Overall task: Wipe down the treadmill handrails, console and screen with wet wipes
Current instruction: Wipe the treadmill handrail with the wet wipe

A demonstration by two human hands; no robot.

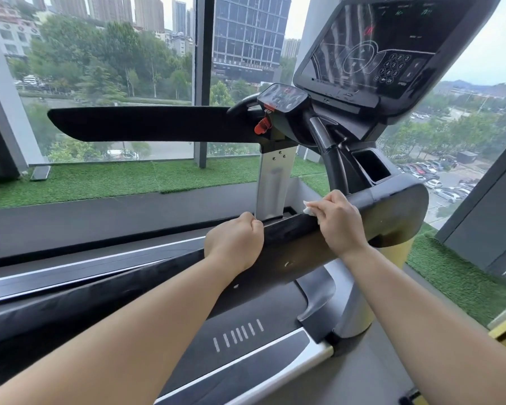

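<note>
While you stand at the treadmill's side, the near handrail [298,247] crosses the view from low left to right, and its rounded end stops just short of the green turf [456,276] at the right. The far handrail [140,124] lies well apart across the deck, with open room between the two. The console screen [371,48] tilts above at the far right, streaked, well clear of both hands. Your left hand [235,242] is clenched on the near handrail's top edge, fingers curled over it. Your right hand [338,222], just to its right with a bare stretch of rail between, grasps the wet wipe [308,210] and presses it on that same edge. Only a white corner shows past your fingers. A red safety clip [262,125] hangs below the small panel [282,97].
</note>
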